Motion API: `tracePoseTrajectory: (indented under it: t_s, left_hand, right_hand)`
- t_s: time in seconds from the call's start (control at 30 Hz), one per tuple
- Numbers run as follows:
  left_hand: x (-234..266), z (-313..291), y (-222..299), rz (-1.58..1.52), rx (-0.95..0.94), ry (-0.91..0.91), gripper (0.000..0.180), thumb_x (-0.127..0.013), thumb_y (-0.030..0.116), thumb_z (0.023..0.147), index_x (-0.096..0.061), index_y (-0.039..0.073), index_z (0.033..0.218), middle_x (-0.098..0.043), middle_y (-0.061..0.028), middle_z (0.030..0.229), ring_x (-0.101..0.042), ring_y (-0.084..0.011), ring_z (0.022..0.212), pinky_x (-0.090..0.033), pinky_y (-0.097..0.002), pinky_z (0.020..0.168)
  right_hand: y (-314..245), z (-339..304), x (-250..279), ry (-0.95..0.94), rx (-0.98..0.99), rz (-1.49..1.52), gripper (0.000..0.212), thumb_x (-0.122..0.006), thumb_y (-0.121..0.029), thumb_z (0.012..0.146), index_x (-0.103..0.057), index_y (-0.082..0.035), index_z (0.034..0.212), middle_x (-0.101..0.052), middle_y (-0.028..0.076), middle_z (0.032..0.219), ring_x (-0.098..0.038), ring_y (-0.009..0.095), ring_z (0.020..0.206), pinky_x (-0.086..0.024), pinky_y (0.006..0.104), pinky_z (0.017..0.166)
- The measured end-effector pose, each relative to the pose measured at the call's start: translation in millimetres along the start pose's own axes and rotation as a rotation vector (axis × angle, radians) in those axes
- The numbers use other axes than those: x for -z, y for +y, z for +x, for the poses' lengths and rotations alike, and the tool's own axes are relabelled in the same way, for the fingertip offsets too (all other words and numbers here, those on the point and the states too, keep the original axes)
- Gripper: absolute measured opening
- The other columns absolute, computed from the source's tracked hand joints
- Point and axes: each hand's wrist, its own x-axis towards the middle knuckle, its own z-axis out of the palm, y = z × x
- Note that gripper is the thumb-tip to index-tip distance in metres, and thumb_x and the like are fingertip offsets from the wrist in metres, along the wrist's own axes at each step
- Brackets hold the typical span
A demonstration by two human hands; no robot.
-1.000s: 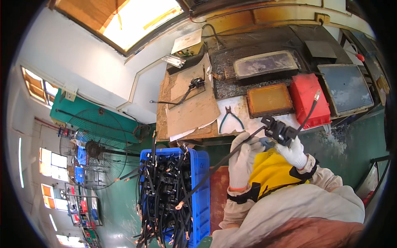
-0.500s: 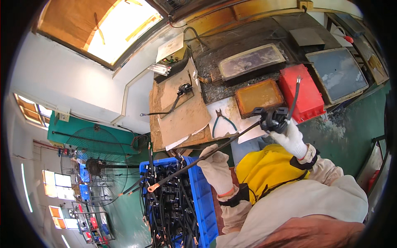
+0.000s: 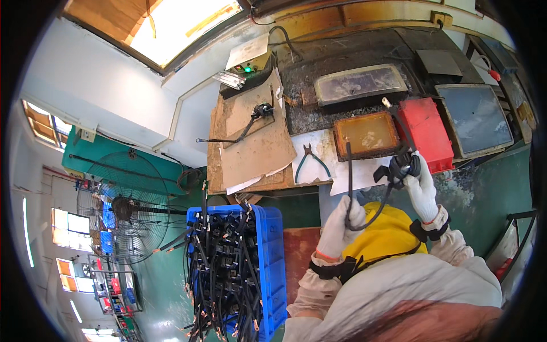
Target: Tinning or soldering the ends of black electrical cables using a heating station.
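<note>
My right hand (image 3: pixel 420 188), in a white glove, is closed around the black plastic block of a cable assembly (image 3: pixel 403 164). One short lead rises from the block to a pale metal tip (image 3: pixel 387 102) beside the red box. A longer black cable (image 3: pixel 376 221) bends down in a loop to my left hand (image 3: pixel 344 225). That hand, gloved too, is closed on the cable, whose free end stands upright in front of the amber-filled tray (image 3: pixel 367 137). Green-handled cutting pliers (image 3: pixel 310 162) lie on white paper just beyond my hands.
A blue crate (image 3: pixel 272 256) full of similar black cables stands at the lower left. Another cable assembly (image 3: pixel 262 111) lies on cardboard (image 3: pixel 256 148). Behind are a lidded rectangular pan (image 3: pixel 362 85), a red box (image 3: pixel 424 131) and a grey tray (image 3: pixel 476 119). A caged fan (image 3: pixel 122 208) stands left.
My left hand has moved right and closer to my body, bending the long cable from a straight line into a loop with its end up. My right hand has shifted slightly right with the block.
</note>
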Motion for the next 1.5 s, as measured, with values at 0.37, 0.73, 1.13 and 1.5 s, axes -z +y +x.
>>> tracePoseTrajectory:
  t_s: [0.37, 0.73, 1.13, 1.5]
  left_hand:
    - [14.0, 13.1, 4.4, 0.426, -0.081, 0.21, 0.031, -0.046, 0.036, 0.095, -0.049, 0.008, 0.081, -0.04, 0.0042, 0.063, -0.034, -0.0049, 0.051, -0.025, -0.0198, 0.045]
    - [-17.8, 27.1, 1.2, 0.843, -0.284, 0.41, 0.029, -0.053, 0.018, 0.09, -0.052, 0.003, 0.115, -0.049, 0.0014, 0.072, -0.041, -0.0032, 0.057, -0.034, -0.0198, 0.048]
    - [-5.8, 38.0, -3.6, 0.997, -0.163, 0.337, 0.037, -0.049, 0.022, 0.089, -0.053, 0.005, 0.122, -0.052, 0.0, 0.075, -0.042, -0.004, 0.053, -0.033, -0.0193, 0.046]
    - [-0.3, 43.6, -3.5, 0.983, -0.097, 0.364, 0.038, -0.051, 0.025, 0.089, -0.053, 0.004, 0.121, -0.053, 0.0004, 0.076, -0.043, -0.0045, 0.057, -0.034, -0.0188, 0.048]
  right_hand:
    - [-15.7, -15.7, 28.3, -0.497, 0.152, -0.446, 0.07, -0.075, -0.027, 0.072, -0.043, 0.0, 0.127, -0.058, 0.016, 0.106, -0.059, 0.025, 0.099, -0.045, 0.032, 0.086]
    - [-13.3, 12.0, 36.0, -0.224, -0.006, -0.256, 0.061, -0.058, -0.019, 0.077, -0.036, -0.004, 0.132, -0.053, 0.013, 0.117, -0.053, 0.022, 0.109, -0.039, 0.0311, 0.094]
    - [2.7, 21.0, 35.8, -0.185, -0.092, -0.301, 0.05, -0.05, -0.012, 0.079, -0.042, -0.006, 0.128, -0.057, 0.011, 0.109, -0.054, 0.019, 0.101, -0.04, 0.0293, 0.091]
    - [-3.6, 23.5, 33.1, -0.189, -0.157, -0.361, 0.047, -0.05, -0.016, 0.083, -0.043, -0.006, 0.128, -0.056, 0.009, 0.109, -0.053, 0.016, 0.101, -0.041, 0.0278, 0.088]
